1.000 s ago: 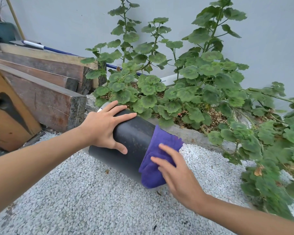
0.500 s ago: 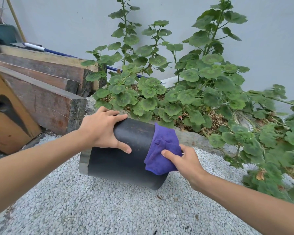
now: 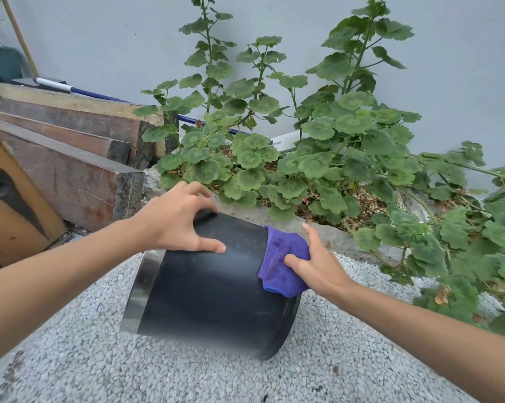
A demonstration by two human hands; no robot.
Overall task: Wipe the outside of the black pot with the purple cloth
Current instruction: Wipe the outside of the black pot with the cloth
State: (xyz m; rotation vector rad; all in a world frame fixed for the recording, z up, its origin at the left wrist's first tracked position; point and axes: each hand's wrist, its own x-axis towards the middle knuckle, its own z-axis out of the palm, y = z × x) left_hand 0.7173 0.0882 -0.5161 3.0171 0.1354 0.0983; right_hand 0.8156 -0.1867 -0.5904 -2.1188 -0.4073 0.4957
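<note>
The black pot lies on its side on white gravel, its shiny metal rim pointing left and its base to the right. My left hand grips the pot's upper side, fingers curled over the top and thumb pressed on the near face. The purple cloth is bunched against the pot's upper right edge, near the base. My right hand holds the cloth there, thumb on top of it and fingers behind.
Leafy green plants grow in a bed behind a concrete curb, close behind the pot. Stacked wooden beams lie at the left, with a blue and white pole behind them. Gravel ground spreads in front.
My right hand has carried the cloth from the pot's lower side up to its upper right edge. The pot has turned, and my left hand now curls over its top.
</note>
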